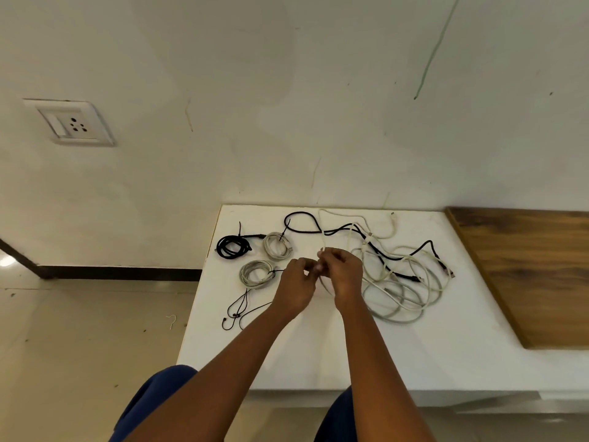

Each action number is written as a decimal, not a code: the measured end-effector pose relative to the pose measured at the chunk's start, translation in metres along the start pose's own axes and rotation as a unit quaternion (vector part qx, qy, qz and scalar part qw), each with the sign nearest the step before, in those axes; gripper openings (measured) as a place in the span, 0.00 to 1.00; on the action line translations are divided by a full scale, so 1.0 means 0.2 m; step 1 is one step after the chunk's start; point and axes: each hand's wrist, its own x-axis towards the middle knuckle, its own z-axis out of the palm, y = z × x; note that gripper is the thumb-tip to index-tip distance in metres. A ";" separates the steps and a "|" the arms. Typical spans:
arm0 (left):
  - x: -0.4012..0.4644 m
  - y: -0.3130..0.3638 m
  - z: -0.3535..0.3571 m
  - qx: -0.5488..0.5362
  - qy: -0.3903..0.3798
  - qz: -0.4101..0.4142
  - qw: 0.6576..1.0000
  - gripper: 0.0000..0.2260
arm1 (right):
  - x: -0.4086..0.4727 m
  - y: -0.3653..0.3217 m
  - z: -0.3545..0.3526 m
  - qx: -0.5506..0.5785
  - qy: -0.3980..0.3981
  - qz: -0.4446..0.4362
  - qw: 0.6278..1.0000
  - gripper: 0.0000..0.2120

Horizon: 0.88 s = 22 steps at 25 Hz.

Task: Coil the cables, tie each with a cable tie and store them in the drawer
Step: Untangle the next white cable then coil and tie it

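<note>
On the white table both my hands meet over the middle. My right hand grips loops of a white cable that runs up from its fingers. My left hand pinches the same white cable beside it. A tangle of loose white and grey cables lies to the right, crossed by a long black cable. Three tied coils lie at the left: a black coil, a grey coil and another grey coil. Loose black cable ties lie near the left edge.
A brown wooden surface adjoins the table on the right. The wall behind carries a white socket plate. The tiled floor lies left of the table. No drawer is in view.
</note>
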 end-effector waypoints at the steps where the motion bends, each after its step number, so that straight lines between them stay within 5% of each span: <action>1: -0.01 0.02 -0.02 -0.025 -0.004 0.008 1.000 0.12 | -0.02 -0.03 -0.01 0.093 -0.027 0.025 0.995 0.02; 3: -0.04 0.05 -0.08 -0.079 -0.025 0.018 0.996 0.10 | -0.05 -0.08 -0.04 0.216 -0.075 0.048 0.972 0.03; 7: -0.12 0.10 -0.15 -0.176 -0.131 0.009 0.976 0.06 | -0.13 -0.14 -0.09 0.279 -0.127 0.019 0.952 0.02; 12: -0.19 0.16 -0.27 -0.275 -0.143 0.018 0.951 0.06 | -0.24 -0.18 -0.15 0.331 -0.072 -0.019 0.941 0.03; 18: -0.29 0.14 -0.39 -0.184 -0.131 0.032 0.974 0.09 | -0.38 -0.17 -0.14 0.266 -0.016 -0.085 0.960 0.06; 22: -0.33 0.12 -0.44 -0.298 -0.151 -0.005 0.943 0.08 | -0.44 -0.15 -0.13 0.242 0.049 -0.072 0.966 0.06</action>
